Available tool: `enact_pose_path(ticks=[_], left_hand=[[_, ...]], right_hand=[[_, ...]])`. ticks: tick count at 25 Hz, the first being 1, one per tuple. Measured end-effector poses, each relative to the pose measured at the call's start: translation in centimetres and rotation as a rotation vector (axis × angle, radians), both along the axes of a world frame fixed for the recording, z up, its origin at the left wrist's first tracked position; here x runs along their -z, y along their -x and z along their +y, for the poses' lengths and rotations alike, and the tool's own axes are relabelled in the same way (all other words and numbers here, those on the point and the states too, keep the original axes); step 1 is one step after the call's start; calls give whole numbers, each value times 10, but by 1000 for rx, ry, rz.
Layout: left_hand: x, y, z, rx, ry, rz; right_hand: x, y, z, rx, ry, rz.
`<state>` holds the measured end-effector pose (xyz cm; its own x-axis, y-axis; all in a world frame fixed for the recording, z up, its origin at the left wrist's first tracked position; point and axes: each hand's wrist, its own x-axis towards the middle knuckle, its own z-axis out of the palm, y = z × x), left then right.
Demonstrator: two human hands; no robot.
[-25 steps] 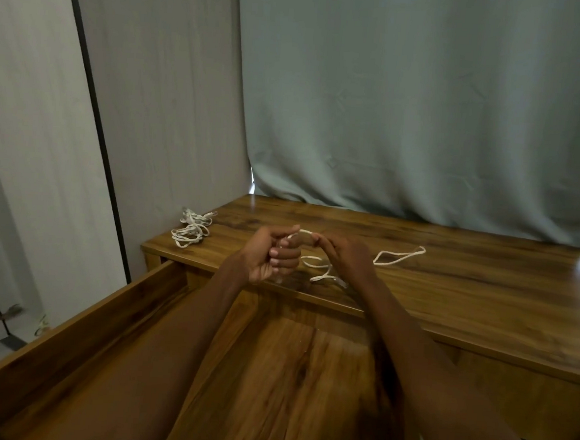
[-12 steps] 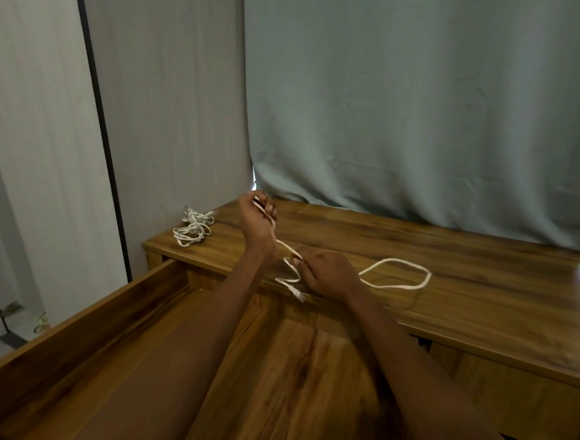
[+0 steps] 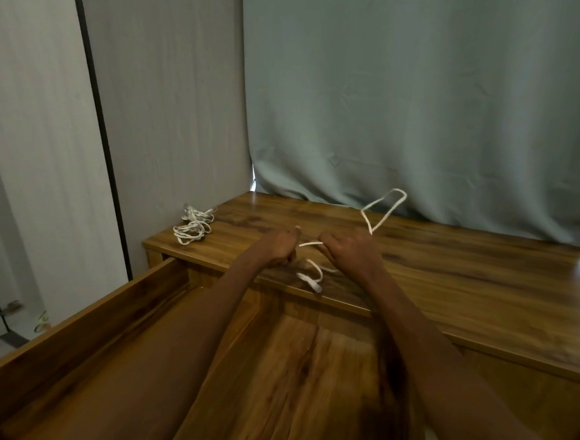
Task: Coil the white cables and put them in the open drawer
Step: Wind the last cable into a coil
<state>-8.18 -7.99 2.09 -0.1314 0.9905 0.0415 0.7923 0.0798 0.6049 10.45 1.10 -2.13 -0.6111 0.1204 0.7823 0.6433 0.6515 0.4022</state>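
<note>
I hold one white cable [image 3: 383,209] over the wooden desk top [image 3: 449,275], both hands side by side. My left hand [image 3: 278,248] grips one stretch of it, my right hand [image 3: 348,248] grips another, and a short taut piece runs between them. A loop of the cable stands up in the air behind my right hand. Its plug end hangs below the hands near the desk's front edge. A second bundle of white cables [image 3: 194,225] lies at the desk's left corner. The open drawer [image 3: 78,328] spreads beneath my forearms.
A grey-green curtain [image 3: 426,109] hangs behind the desk. A pale wardrobe panel with a black strip [image 3: 95,86] stands at the left, close to the drawer's left wall.
My left hand came down from its raised spot to level with my right hand. The cable loop that lay on the desk to the right has lifted into the air behind my right hand.
</note>
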Motion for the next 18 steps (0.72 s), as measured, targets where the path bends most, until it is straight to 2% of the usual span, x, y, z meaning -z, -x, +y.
enact_pose_path(ticks=[2, 4, 6, 9, 12, 14, 16, 18], left_hand=[[-2, 4, -7, 132, 283, -417], [-3, 10, -12, 375, 473, -731], [-7, 14, -19, 613, 567, -976], [-14, 13, -31, 870, 554, -1278], [-18, 2, -34, 939, 348, -1492], [-22, -11, -32, 855, 44, -1647], [-26, -19, -28, 647, -340, -1792], [-30, -23, -24, 321, -663, -1901]], right_hand=[[-6, -6, 14, -6, -2, 36], [-10, -12, 26, -35, 61, 51], [-12, -20, 33, -46, 176, 47], [-3, -30, 44, 15, 451, 15], [6, -14, 42, 13, 709, -63], [9, 3, 34, -3, 788, -88], [14, 16, 26, -40, 780, -76], [16, 27, 12, -120, 755, -37]])
